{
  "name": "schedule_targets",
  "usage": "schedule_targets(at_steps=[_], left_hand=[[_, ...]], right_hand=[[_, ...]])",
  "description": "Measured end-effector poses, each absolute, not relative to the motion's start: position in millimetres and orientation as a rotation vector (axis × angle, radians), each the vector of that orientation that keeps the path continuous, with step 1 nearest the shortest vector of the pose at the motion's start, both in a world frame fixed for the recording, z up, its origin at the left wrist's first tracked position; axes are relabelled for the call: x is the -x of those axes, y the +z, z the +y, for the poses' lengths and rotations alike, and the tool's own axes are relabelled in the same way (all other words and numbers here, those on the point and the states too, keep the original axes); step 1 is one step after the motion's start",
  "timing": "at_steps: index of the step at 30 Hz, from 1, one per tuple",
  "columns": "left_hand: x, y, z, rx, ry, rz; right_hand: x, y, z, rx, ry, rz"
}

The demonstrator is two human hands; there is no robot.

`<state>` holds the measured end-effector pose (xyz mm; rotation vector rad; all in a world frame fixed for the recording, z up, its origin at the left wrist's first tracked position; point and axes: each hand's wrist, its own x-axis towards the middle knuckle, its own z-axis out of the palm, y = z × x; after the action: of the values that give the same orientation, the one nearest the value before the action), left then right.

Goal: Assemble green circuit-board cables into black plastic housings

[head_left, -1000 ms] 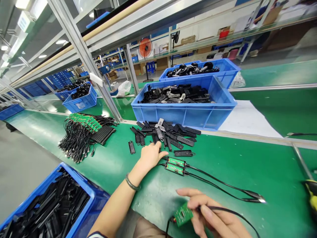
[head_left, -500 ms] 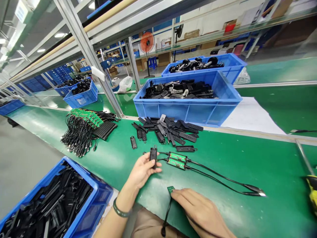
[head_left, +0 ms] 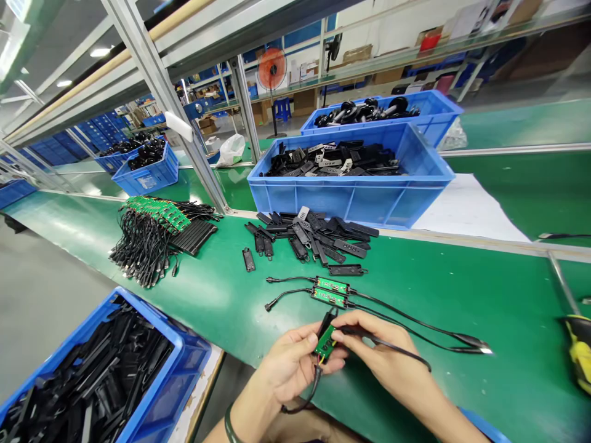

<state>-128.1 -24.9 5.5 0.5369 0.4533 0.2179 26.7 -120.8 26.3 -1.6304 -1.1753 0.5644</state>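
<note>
Close to the bench's near edge, my left hand (head_left: pixel 292 364) is closed around a black plastic casing (head_left: pixel 328 318), its far end showing past the fingers. A green circuit board (head_left: pixel 325 343) with black cables lies against that casing, partly covered by fingers. My right hand (head_left: pixel 385 351) pinches the board's right side where a cable leaves it. Just beyond my hands are two black casings with green boards in them, the farther unit (head_left: pixel 332 285) and the nearer unit (head_left: pixel 329 298), side by side with their cables stretched left and right.
Loose black casings (head_left: pixel 314 237) are heaped before a blue bin (head_left: pixel 346 200) of similar parts. At left lies a bundle of cabled circuit boards (head_left: pixel 159 212). A blue crate (head_left: pixel 184 369) of black parts stands at lower left. A yellow-and-black tool (head_left: pixel 579 351) lies at right.
My hands have come together near the bench edge. The casing has moved right and toward me, and the circuit board has been lifted from low over the bench to meet it.
</note>
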Motion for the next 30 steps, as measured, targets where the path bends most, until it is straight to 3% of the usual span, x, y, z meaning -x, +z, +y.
schedule_targets(at_steps=[6,13,19,27,30], left_hand=[[127,6,-35,-0.550,0.236,0.482],[119,2,-49,-1.035,0.380,0.528],[119,3,-50,-1.397,0.409,0.600],[124,10,-35,-1.532,0.324,0.633],[128,21,-16,-1.757,0.255,0.667]], right_hand=[[-27,29,-115,1.645,0.420,-1.202],[-11,13,-111,1.695,0.399,-1.002],[-4,5,-113,1.578,0.920,-0.807],[-7,11,-119,1.654,0.783,-0.927],[-11,16,-132,1.717,1.038,-1.149]])
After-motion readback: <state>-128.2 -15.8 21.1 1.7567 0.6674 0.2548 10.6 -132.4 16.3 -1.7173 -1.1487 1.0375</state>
